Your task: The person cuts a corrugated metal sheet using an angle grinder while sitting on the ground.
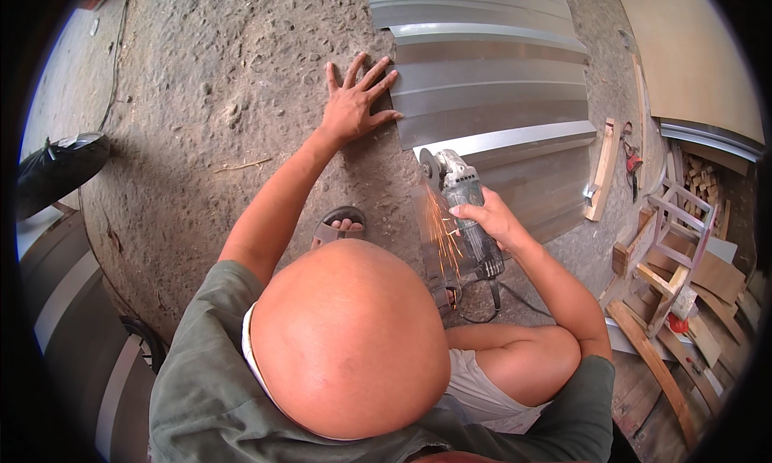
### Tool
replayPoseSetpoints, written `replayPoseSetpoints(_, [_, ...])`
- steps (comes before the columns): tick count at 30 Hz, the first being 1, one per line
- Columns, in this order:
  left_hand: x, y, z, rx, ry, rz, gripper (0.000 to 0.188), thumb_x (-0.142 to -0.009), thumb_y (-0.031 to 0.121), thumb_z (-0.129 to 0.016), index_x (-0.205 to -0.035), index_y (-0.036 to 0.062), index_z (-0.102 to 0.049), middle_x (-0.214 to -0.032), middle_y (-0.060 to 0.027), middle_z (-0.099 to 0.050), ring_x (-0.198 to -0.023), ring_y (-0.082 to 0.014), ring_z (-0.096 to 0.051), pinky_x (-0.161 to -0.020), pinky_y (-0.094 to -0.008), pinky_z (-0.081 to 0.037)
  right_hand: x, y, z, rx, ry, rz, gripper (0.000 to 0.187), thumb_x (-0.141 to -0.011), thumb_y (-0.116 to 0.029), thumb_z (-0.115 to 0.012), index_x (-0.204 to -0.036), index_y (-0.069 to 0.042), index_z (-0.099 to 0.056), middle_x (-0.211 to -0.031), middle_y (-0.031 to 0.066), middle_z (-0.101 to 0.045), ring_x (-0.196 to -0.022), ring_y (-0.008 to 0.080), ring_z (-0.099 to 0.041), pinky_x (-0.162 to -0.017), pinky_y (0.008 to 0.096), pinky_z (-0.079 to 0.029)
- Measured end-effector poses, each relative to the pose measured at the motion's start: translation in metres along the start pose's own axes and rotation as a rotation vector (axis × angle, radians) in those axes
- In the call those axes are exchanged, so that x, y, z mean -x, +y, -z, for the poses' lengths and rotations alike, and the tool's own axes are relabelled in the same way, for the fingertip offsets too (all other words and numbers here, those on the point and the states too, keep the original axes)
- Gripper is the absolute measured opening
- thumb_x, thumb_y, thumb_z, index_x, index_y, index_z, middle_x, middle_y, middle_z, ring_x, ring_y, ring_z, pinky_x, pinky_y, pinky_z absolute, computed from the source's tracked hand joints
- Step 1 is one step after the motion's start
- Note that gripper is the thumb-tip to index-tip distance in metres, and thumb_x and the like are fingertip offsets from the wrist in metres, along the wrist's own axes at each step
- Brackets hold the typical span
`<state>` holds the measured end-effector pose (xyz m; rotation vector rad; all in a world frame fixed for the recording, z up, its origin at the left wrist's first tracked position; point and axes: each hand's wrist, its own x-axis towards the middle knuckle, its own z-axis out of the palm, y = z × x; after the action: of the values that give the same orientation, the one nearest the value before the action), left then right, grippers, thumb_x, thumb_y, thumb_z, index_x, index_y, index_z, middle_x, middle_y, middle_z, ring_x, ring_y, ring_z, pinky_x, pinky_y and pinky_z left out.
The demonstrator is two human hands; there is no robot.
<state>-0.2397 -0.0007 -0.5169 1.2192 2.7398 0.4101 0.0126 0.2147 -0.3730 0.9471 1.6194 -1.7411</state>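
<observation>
The left hand [352,109] lies splayed, grasping nothing, at the edge of the ribbed silver-grey metal sheet [490,69], likely sharp-edged, on the rough grey-brown floor [225,61]. The sparking grey-black angle grinder [464,191], probably heavy, is clasped around its body, the sensible hold, by the right hand [492,218].

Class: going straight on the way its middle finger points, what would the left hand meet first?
The left hand would probably meet the grey metal sheet first, though depth is unclear.

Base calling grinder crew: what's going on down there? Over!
Right grip around angle grinder. Left grip spread open at edge of ribbed metal sheeting. Disc at sheeting's edge, sparks spraying rearward. Power cord behind disc.
</observation>
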Motion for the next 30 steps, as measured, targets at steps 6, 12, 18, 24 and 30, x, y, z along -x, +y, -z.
replayPoseSetpoints(6, [0.001,-0.002,0.0,-0.004,-0.009,0.002,0.088,-0.087,0.076,-0.062,-0.164,0.0399,-0.035,-0.175,0.0125,-0.021,-0.163,-0.0297,-0.01,-0.122,-0.0791,-0.003,0.002,-0.009,-0.005,-0.014,0.01,-0.06,0.045,-0.087,-0.02,-0.078,-0.12,0.001,-0.056,-0.095,0.0072,-0.064,-0.072,0.016,-0.068,-0.063,0.0321,-0.058])
replayPoseSetpoints(12, [0.001,-0.003,-0.003,-0.002,0.004,-0.009,0.088,-0.088,0.078,-0.06,-0.163,0.0391,-0.036,-0.175,0.0118,-0.021,-0.163,-0.0299,-0.011,-0.122,-0.0796,-0.002,-0.003,-0.015,-0.007,-0.019,0.01,-0.053,0.044,-0.087,-0.02,-0.078,-0.119,-0.001,-0.056,-0.093,0.0062,-0.064,-0.071,0.0161,-0.068,-0.062,0.0321,-0.058])
replayPoseSetpoints(18, [0.0,-0.004,-0.005,0.009,0.023,-0.02,0.087,-0.089,0.081,-0.054,-0.163,0.0373,-0.038,-0.175,0.0103,-0.021,-0.163,-0.0297,-0.01,-0.12,-0.081,0.0,-0.009,-0.016,-0.006,-0.018,0.011,-0.079,0.042,-0.086,-0.02,-0.079,-0.117,0.0,-0.057,-0.092,0.0066,-0.064,-0.07,0.0163,-0.067,-0.062,0.0326,-0.058])
replayPoseSetpoints(24, [0.001,-0.004,-0.007,0.01,0.03,-0.022,0.087,-0.09,0.081,-0.054,-0.163,0.0367,-0.038,-0.175,0.0102,-0.022,-0.163,-0.03,-0.01,-0.12,-0.0815,-0.001,-0.008,-0.027,-0.01,0.0,0.033,-0.098,0.043,-0.085,-0.019,-0.08,-0.116,0.001,-0.059,-0.095,0.0087,-0.065,-0.073,0.0169,-0.067,-0.065,0.0343,-0.057])
replayPoseSetpoints(30, [0.001,-0.002,0.0,0.021,-0.002,-0.007,0.087,-0.088,0.076,-0.061,-0.163,0.0385,-0.037,-0.175,0.0111,-0.023,-0.163,-0.0295,-0.01,-0.122,-0.0794,-0.001,-0.012,-0.028,-0.013,0.015,0.057,-0.095,0.046,-0.085,-0.022,-0.08,-0.118,0.0,-0.057,-0.092,0.0078,-0.064,-0.07,0.0174,-0.068,-0.06,0.0331,-0.057])
